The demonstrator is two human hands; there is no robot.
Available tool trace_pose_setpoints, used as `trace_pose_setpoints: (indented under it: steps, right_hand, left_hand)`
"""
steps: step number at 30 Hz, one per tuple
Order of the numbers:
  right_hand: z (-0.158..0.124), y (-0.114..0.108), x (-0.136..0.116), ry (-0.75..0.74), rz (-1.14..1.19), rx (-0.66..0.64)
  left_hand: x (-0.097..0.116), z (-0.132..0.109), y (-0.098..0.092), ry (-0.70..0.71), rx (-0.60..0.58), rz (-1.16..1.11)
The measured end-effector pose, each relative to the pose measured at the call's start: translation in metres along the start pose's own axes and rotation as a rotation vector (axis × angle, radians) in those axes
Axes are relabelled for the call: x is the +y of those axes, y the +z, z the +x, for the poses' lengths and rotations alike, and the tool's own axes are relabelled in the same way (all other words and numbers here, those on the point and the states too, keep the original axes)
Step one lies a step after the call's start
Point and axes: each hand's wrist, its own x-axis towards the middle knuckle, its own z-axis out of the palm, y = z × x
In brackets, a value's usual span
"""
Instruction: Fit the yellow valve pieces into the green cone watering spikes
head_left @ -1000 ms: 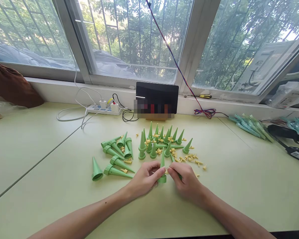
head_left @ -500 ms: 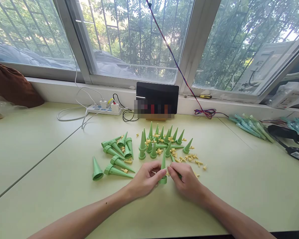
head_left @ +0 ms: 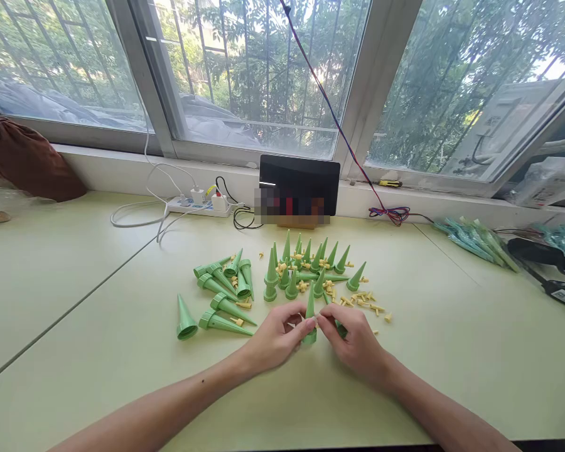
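My left hand [head_left: 277, 336] pinches a green plastic cone [head_left: 309, 319] that stands upright, tip up, just in front of me. My right hand [head_left: 353, 339] is closed against the cone's side, its fingertips pinching a small yellow plug [head_left: 316, 321] at the cone; a second green piece shows under its fingers. Behind the hands several more green cones [head_left: 306, 270] stand upright. Small yellow plugs [head_left: 363, 301] lie scattered among and to the right of them. To the left several cones [head_left: 223, 289] lie on their sides, and one cone [head_left: 185, 318] stands alone.
The pale green table [head_left: 75, 326] runs to a window sill. A dark screen [head_left: 297, 191] leans at the back, beside a power strip [head_left: 198, 204] with white cables. Bagged green parts [head_left: 475, 242] and black items [head_left: 546, 263] lie at the right; a brown bag [head_left: 28, 160] sits far left.
Both hands stay on the upright cone; the right hand's fingertips have pressed slightly closer to its side. The view has shifted a little.
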Motion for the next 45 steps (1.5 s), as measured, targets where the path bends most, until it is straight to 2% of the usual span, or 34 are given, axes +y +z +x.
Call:
trace_pose_setpoints:
  steps: [5, 13, 23, 45]
  right_hand:
    - [0.000, 0.000, 0.001, -0.021, 0.005, 0.003]
    - [0.002, 0.000, 0.000, -0.032, 0.015, 0.014]
    - [0.001, -0.001, -0.001, -0.050, 0.016, -0.006]
    - [0.001, 0.000, 0.003, -0.135, 0.016, -0.012]
  left_hand:
    - [0.000, 0.001, -0.001, 0.044, 0.005, 0.030]
    - [0.000, 0.000, -0.008, 0.149, 0.004, 0.288]
    - [-0.001, -0.002, -0.007, 0.284, 0.044, 0.474]
    - [-0.003, -0.004, -0.014, 0.542, 0.031, 0.679]
